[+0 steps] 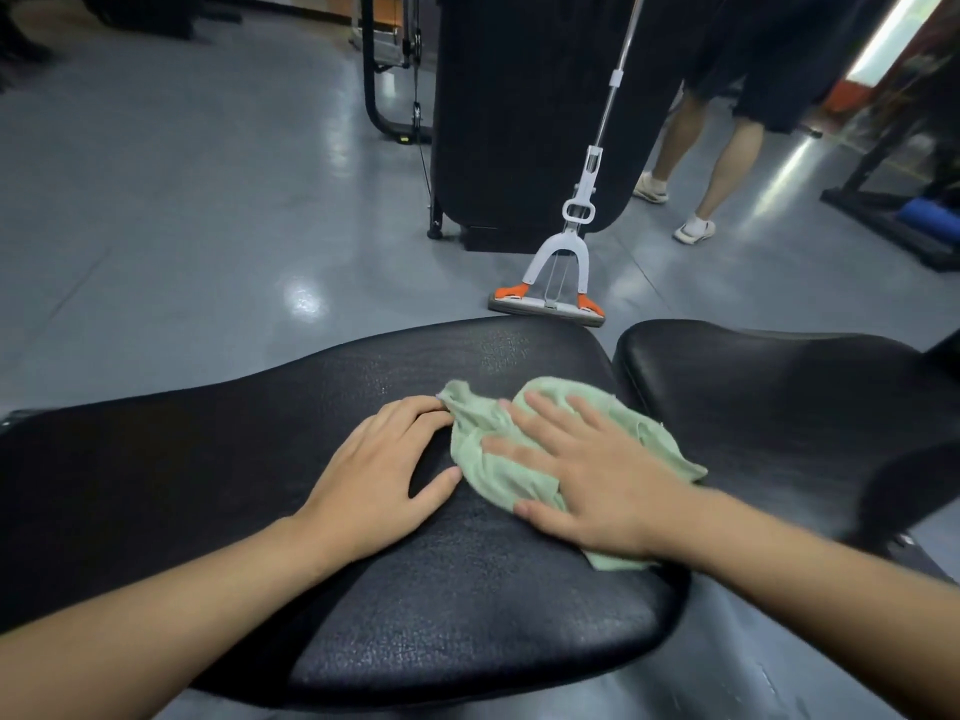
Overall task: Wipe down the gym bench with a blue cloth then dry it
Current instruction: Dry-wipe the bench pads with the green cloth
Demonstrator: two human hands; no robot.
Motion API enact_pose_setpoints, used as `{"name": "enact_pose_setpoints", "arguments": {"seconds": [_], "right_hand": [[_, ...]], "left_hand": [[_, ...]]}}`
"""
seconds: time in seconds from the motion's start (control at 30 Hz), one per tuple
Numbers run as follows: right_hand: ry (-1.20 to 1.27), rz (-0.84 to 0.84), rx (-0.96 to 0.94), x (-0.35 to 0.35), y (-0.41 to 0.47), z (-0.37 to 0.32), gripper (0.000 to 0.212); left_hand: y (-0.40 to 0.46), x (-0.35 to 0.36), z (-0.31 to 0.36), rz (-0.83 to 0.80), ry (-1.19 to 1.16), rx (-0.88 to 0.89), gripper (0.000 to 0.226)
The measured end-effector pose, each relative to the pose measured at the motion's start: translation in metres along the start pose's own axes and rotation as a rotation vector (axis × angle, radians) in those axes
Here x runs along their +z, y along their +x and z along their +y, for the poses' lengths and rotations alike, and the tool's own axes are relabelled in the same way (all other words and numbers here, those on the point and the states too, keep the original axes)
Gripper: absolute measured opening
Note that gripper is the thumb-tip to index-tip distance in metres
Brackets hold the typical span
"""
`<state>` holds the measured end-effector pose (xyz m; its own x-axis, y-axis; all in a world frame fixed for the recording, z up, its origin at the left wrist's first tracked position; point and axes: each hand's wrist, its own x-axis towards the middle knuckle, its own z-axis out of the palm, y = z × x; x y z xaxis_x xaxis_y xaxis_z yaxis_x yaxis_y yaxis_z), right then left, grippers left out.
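A black padded gym bench fills the lower half of the view, with a second black pad to its right across a narrow gap. A crumpled pale green cloth lies on the near pad beside that gap. My right hand presses flat on the cloth with straight, spread fingers. My left hand rests on the pad just left of the cloth, fingertips touching the cloth's left edge, thumb apart. A faint damp patch shows on the pad beyond the cloth.
A white and orange flat mop stands on the grey floor just beyond the bench. Behind it rises a tall black padded machine. A person's legs are at the back right. Dark equipment frames stand far right.
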<state>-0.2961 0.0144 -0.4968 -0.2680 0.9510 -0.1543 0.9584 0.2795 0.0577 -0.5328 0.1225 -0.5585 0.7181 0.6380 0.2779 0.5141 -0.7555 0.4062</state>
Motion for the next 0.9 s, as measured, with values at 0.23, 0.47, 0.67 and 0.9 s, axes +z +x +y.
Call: {"name": "enact_pose_setpoints", "arguments": {"seconds": [0.23,0.47,0.67,0.9], "right_hand": [[0.034,-0.039,-0.075,0.005,-0.003,-0.004,0.064],[-0.017,-0.082,0.162,-0.013,0.068,0.025,0.079],[0.0,-0.038,0.373,-0.017,0.124,0.063,0.065],[-0.037,-0.089,0.275,-0.017,0.082,0.029,0.084]], "left_hand": [[-0.021,-0.011,-0.016,-0.025,0.041,0.02,0.058],[-0.031,-0.013,-0.022,-0.019,0.055,-0.009,0.057],[-0.032,-0.013,-0.022,-0.012,0.054,-0.008,0.053],[-0.034,-0.012,-0.024,-0.01,0.021,-0.006,0.053]]}}
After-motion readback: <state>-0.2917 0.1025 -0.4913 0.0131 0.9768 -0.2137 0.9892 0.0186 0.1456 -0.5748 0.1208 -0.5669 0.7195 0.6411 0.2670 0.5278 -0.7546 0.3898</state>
